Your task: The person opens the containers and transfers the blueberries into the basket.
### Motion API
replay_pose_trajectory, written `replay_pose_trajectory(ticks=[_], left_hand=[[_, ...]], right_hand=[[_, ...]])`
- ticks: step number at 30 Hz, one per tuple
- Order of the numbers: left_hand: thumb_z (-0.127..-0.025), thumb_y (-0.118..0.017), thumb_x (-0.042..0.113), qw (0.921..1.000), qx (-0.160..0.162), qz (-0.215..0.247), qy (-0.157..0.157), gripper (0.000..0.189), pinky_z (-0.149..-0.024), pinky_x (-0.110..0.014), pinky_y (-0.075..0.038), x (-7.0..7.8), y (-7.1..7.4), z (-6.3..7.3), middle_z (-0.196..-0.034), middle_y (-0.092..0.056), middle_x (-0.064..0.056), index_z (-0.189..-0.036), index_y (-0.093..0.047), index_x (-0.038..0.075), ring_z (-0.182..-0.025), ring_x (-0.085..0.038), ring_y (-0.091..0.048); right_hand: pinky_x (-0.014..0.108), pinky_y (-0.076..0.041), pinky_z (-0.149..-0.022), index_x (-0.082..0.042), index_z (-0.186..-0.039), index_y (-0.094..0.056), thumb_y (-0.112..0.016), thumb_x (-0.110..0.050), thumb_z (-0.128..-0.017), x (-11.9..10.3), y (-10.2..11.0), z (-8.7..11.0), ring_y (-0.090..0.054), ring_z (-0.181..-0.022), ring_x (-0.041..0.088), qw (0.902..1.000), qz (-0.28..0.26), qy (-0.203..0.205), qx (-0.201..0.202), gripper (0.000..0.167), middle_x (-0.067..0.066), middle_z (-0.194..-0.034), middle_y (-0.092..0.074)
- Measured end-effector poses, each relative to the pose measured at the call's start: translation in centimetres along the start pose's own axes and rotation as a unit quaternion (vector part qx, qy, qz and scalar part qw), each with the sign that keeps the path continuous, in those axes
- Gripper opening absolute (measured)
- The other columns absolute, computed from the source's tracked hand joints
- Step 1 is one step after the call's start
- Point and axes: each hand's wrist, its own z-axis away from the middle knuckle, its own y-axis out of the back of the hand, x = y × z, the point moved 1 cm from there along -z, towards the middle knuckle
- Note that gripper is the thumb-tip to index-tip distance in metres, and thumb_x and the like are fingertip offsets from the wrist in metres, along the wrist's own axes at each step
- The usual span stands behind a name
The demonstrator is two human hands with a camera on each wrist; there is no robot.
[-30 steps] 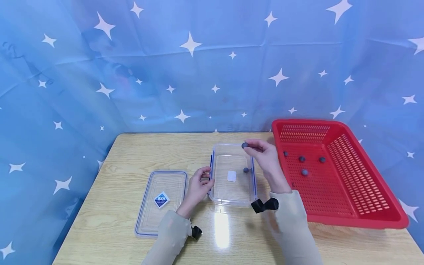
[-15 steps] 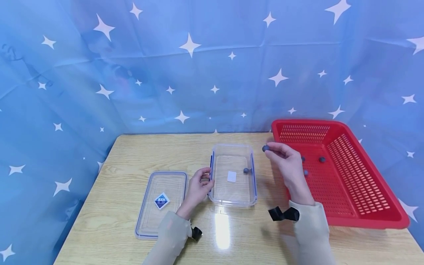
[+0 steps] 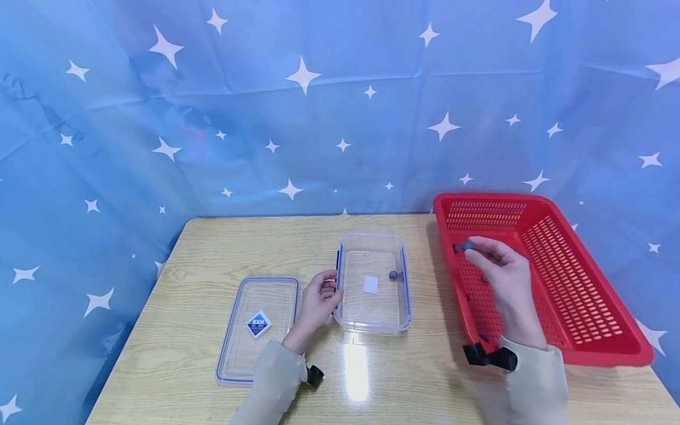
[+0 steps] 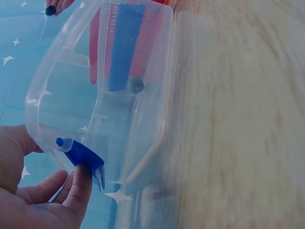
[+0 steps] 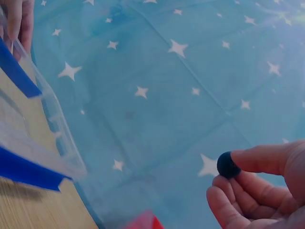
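Note:
A clear plastic food container (image 3: 370, 313) with blue side latches stands without its lid mid-table. My left hand (image 3: 319, 301) grips its left side, thumb at the rim and fingers at a blue latch (image 4: 86, 155). Inside, near the right wall, lies one blueberry (image 3: 394, 275). My right hand (image 3: 502, 274) pinches another blueberry (image 5: 228, 165) between thumb and fingers, over the left part of a red plastic basket (image 3: 597, 348). Several dark blueberries lie in that basket, partly hidden by the hand; one blueberry (image 3: 486, 277) shows beside the thumb.
The container's clear lid (image 3: 239, 354), blue-edged with a blue and white label, lies flat on the wooden table (image 3: 175, 330) to the left. A blue curtain (image 3: 340, 118) with white stars hangs behind the table.
My right hand has moved right, from above the container to over the red basket, keeping the blueberry pinched. My left hand has stayed on the container's side.

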Motion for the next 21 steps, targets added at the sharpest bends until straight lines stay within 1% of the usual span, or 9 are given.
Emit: replay_pose_trajectory(ticks=[2,3,7,9,14,18,21], left_hand=[[-0.082,-0.057,-0.014,1.0,0.001,0.001,0.002,0.038,-0.082,-0.041,-0.054,0.0,0.0,0.0,-0.116,-0.051,-0.033,-0.118,-0.048,-0.019,-0.101,-0.043,-0.053],[-0.082,-0.057,-0.014,1.0,0.001,0.001,0.002,0.038,-0.082,-0.041,-0.054,0.0,0.0,0.0,-0.116,-0.051,-0.033,-0.118,-0.048,-0.018,-0.101,-0.043,-0.053],[-0.082,-0.057,-0.013,1.0,-0.001,-0.003,0.0,0.038,-0.082,-0.041,-0.054,-0.1,0.1,0.0,-0.116,-0.052,-0.032,-0.119,-0.048,-0.018,-0.101,-0.043,-0.054],[-0.082,-0.057,-0.013,1.0,-0.001,-0.004,-0.001,0.038,-0.083,-0.041,-0.054,-0.1,0.1,0.0,-0.116,-0.052,-0.032,-0.119,-0.047,-0.018,-0.101,-0.043,-0.054],[-0.081,-0.057,-0.013,1.0,0.0,-0.003,-0.005,0.039,-0.084,-0.044,-0.053,0.1,0.0,0.0,-0.116,-0.051,-0.033,-0.118,-0.047,-0.019,-0.101,-0.044,-0.054],[-0.081,-0.057,-0.013,1.0,0.0,-0.004,-0.002,0.038,-0.084,-0.046,-0.052,0.1,0.0,0.0,-0.116,-0.052,-0.033,-0.118,-0.047,-0.019,-0.101,-0.044,-0.053],[-0.081,-0.057,-0.013,1.0,0.001,-0.003,-0.001,0.038,-0.084,-0.046,-0.052,0.1,0.0,0.0,-0.116,-0.052,-0.033,-0.118,-0.047,-0.019,-0.102,-0.045,-0.053]], right_hand=[[0.013,-0.048,-0.059,-0.008,-0.112,-0.067,-0.072,-0.018,-0.082,0.1,0.8,0.0,-0.059,-0.083,0.005,0.9993,-0.037,0.002,0.001,0.032,-0.006,-0.094,-0.067],[0.012,-0.048,-0.06,-0.007,-0.112,-0.067,-0.071,-0.016,-0.083,0.0,1.2,0.0,-0.059,-0.083,0.005,0.9987,-0.05,0.004,-0.004,0.031,-0.006,-0.093,-0.067],[0.01,-0.05,-0.069,-0.005,-0.11,-0.067,-0.07,-0.009,-0.083,0.0,3.0,0.1,-0.06,-0.083,0.005,0.995,-0.099,0.01,-0.015,0.027,-0.006,-0.092,-0.067],[0.009,-0.049,-0.071,-0.006,-0.11,-0.068,-0.07,-0.008,-0.083,0.1,3.9,0.0,-0.06,-0.083,0.004,0.9949,-0.1,0.006,-0.01,0.027,-0.007,-0.092,-0.067],[0.009,-0.049,-0.071,-0.007,-0.111,-0.068,-0.07,-0.009,-0.083,0.2,6.2,-0.2,-0.061,-0.082,0.003,0.9937,-0.111,-0.013,0.007,0.029,-0.007,-0.091,-0.068],[0.012,-0.052,-0.065,-0.007,-0.111,-0.069,-0.071,-0.008,-0.082,0.3,7.6,-0.8,-0.063,-0.077,0.004,0.9888,-0.147,-0.023,0.014,0.029,-0.005,-0.088,-0.069],[0.013,-0.053,-0.061,-0.009,-0.111,-0.069,-0.072,-0.01,-0.081,0.6,8.6,-1.2,-0.063,-0.074,0.004,0.9863,-0.159,-0.041,0.017,0.03,-0.006,-0.087,-0.069]])
